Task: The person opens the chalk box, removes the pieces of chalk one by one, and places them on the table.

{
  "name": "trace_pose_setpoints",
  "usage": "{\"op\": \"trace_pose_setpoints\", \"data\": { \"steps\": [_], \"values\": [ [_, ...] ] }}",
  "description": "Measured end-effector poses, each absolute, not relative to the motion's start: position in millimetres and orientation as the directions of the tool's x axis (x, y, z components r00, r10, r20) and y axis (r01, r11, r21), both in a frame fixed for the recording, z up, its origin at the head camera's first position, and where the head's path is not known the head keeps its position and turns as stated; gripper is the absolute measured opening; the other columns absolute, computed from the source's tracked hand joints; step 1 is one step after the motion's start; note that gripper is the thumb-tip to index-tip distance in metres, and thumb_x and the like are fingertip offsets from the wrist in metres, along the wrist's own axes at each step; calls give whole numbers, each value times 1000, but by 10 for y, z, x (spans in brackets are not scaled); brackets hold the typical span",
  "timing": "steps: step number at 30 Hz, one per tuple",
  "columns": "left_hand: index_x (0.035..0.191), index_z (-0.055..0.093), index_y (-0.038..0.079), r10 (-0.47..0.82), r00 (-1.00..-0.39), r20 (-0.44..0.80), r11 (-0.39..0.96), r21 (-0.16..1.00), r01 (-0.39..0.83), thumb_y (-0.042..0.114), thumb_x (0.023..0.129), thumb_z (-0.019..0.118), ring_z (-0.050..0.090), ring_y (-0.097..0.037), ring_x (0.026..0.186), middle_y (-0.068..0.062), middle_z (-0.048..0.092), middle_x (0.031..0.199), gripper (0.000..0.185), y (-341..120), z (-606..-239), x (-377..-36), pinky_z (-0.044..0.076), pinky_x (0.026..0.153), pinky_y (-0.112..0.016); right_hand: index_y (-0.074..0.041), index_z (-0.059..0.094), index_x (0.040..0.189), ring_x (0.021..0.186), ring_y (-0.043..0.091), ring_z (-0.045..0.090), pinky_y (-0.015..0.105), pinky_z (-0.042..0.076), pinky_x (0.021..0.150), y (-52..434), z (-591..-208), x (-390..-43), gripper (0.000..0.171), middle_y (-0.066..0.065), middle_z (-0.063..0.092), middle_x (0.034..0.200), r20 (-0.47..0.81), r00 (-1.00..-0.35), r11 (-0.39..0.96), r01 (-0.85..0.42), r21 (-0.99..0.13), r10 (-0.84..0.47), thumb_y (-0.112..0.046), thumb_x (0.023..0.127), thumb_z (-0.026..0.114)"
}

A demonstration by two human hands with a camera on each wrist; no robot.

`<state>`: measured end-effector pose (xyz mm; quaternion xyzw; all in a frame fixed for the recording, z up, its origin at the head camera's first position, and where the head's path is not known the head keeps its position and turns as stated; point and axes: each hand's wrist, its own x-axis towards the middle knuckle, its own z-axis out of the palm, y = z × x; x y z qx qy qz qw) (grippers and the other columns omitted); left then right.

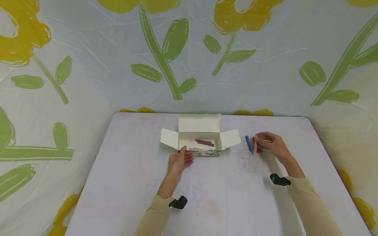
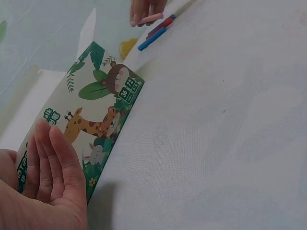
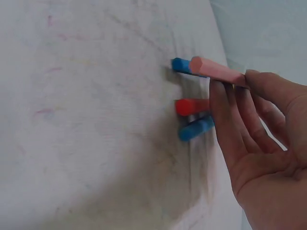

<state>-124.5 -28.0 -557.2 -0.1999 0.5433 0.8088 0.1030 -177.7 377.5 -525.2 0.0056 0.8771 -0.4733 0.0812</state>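
Observation:
An open cardboard box with a jungle-animal print sits mid-table, with several coloured chalk sticks inside. My left hand rests against its front left corner, fingers straight. To the right, my right hand pinches a pink chalk stick just above the table. Under it lie a red stick and two blue sticks, one of them nearest the box.
The white table carries faint chalk smudges and has rounded far corners. A floral plastic sheet hangs behind and around it. The box's flaps spread out left, right and back.

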Motion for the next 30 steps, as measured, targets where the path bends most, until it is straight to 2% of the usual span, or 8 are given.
{"op": "trace_pose_setpoints", "data": {
  "steps": [4,8,12,17,20,22,27,30],
  "values": [
    [105,69,-11,-50,-899,-435,-386,839,-384,36,104,62,70,-12,74,-7,74,85,47,-280,-5568,-1243,62,75,-26,2,62,133,95,-2,61,9,48,79,3740,-5282,-1745,47,19,68,121,-120,-990,590,56,-806,-69,-35,103,66],
    [105,69,-11,-50,-897,-439,-390,835,-387,36,104,63,70,-12,74,-8,74,85,47,-282,-5576,-1247,62,75,-26,5,61,132,95,6,66,9,49,77,3691,-5299,-1746,44,26,68,121,-97,-992,613,24,-790,-87,-28,102,67],
    [104,69,-10,-47,-896,-441,-391,834,-390,36,104,63,70,-12,74,-8,74,85,46,-280,-5583,-1250,62,75,-26,5,63,128,91,17,70,12,52,73,3631,-5324,-1769,40,26,71,114,-65,-995,656,-2,-754,-78,-24,101,69],
    [105,69,-11,-44,-900,-433,-394,836,-383,36,104,62,70,-12,74,-7,73,85,47,-278,-5583,-1246,62,74,-26,6,67,121,83,20,71,17,54,66,3559,-5354,-1791,34,24,72,107,-22,-998,692,-27,-721,-63,-19,99,72],
    [105,69,-11,-42,-901,-431,-395,836,-382,35,105,61,70,-12,74,-7,73,85,47,-276,-5578,-1244,62,74,-26,5,68,118,86,25,71,18,53,66,3534,-5352,-1800,29,22,72,105,6,-998,719,-47,-694,-59,-16,99,72],
    [105,69,-11,-41,-902,-431,-395,836,-381,35,105,61,70,-12,74,-7,73,85,46,-278,-5578,-1242,62,75,-26,5,68,118,90,32,71,25,54,70,3514,-5330,-1807,28,23,72,105,20,-998,730,-62,-681,-66,-16,100,69],
    [104,69,-11,-44,-903,-427,-394,838,-377,34,105,61,70,-12,74,-7,73,84,46,-283,-5590,-1244,62,74,-26,6,67,120,98,42,69,51,56,85,3450,-5223,-1833,29,26,70,110,41,-997,743,-77,-665,-67,-18,104,62],
    [104,69,-11,-45,-905,-423,-392,841,-373,34,105,61,70,-12,74,-7,73,84,45,-284,-5588,-1242,62,74,-26,6,67,119,98,42,69,53,55,88,3415,-5149,-1848,27,25,71,109,73,-995,742,-101,-663,-70,-16,104,61]
  ]
}}
